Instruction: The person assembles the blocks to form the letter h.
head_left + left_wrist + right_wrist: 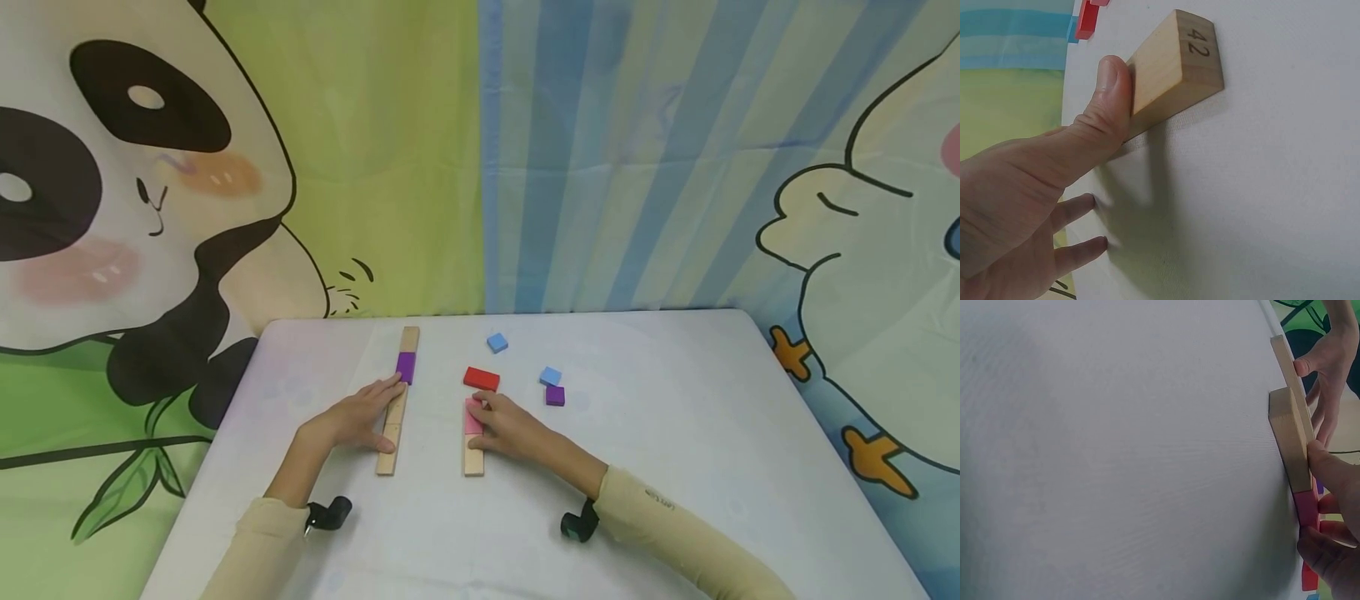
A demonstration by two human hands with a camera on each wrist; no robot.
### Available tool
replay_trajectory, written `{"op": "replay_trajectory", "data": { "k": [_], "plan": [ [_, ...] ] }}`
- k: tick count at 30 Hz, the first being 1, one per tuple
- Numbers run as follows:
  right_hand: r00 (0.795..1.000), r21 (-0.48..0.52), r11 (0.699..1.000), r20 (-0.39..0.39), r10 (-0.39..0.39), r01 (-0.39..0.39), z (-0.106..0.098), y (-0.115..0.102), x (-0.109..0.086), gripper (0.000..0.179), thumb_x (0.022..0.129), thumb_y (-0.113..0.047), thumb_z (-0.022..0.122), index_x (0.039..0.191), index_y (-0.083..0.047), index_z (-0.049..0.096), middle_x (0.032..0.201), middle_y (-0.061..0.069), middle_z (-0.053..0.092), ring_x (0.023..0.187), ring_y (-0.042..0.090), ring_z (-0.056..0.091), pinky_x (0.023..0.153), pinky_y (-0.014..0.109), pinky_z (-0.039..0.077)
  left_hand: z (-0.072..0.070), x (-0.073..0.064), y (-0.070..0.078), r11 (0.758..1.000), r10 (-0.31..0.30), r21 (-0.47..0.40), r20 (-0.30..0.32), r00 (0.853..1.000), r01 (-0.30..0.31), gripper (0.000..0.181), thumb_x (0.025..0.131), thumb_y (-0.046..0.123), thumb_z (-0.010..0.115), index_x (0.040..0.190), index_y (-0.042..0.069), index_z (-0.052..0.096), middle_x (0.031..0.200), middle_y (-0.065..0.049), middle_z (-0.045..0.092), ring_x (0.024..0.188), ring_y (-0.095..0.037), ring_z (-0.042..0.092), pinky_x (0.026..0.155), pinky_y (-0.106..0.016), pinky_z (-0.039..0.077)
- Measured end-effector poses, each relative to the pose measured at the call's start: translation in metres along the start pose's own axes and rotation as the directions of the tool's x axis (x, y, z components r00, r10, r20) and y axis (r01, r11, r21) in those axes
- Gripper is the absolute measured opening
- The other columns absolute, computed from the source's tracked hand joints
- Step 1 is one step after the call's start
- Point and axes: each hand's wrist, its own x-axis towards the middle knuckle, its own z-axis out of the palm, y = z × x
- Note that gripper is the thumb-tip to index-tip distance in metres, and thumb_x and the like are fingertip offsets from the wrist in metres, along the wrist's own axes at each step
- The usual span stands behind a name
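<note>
In the head view my left hand (358, 417) lies along a narrow row of blocks, its fingertips beside the purple block (406, 367). Its thumb touches the plain wooden block (386, 462) at the near end, marked "42" in the left wrist view. A second wooden block (409, 338) forms the row's far end. To the right, my right hand (512, 429) grips a pink block (472, 418) from its right side, with curled fingers at the far end. Its thumb rests on the wooden block (474, 463) joined end to end with the pink one.
A red block (481, 378) lies just beyond the pink one. Farther back is a small blue block (497, 342). To the right, another blue block (551, 376) sits close to a small purple block (555, 396). All are on a white-covered table (712, 450).
</note>
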Motion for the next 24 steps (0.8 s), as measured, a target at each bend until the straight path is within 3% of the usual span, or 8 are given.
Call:
{"op": "replay_trajectory", "data": {
  "k": [19,24],
  "plan": [
    [1.0,-0.028,1.0,-0.006,0.01,-0.01,-0.0009,-0.0084,-0.0076,0.069,0.087,-0.043,0.057,0.141,-0.007,0.035,0.146,0.012,0.034,0.129,0.024,0.041,0.099,0.031,0.047,0.0019,0.0007,0.0002,1.0,-0.021,-0.013,-0.001,1.0,0.021,0.105,0.067,0.051,0.073,0.148,0.013,0.017,0.156,-0.007,0.01,0.142,-0.035,0.015,0.111,-0.055,0.025],
    [0.997,-0.04,0.999,-0.072,0.016,-0.019,-0.0014,-0.0064,-0.0092,0.068,0.087,-0.045,0.057,0.141,-0.01,0.036,0.146,0.01,0.036,0.126,0.023,0.044,0.096,0.033,0.049,0.0023,0.0007,-0.0001,1.0,-0.021,-0.004,-0.003,1.0,0.021,0.105,0.067,0.053,0.072,0.148,0.014,0.017,0.157,-0.006,0.01,0.142,-0.035,0.016,0.111,-0.055,0.025]
  ]
}}
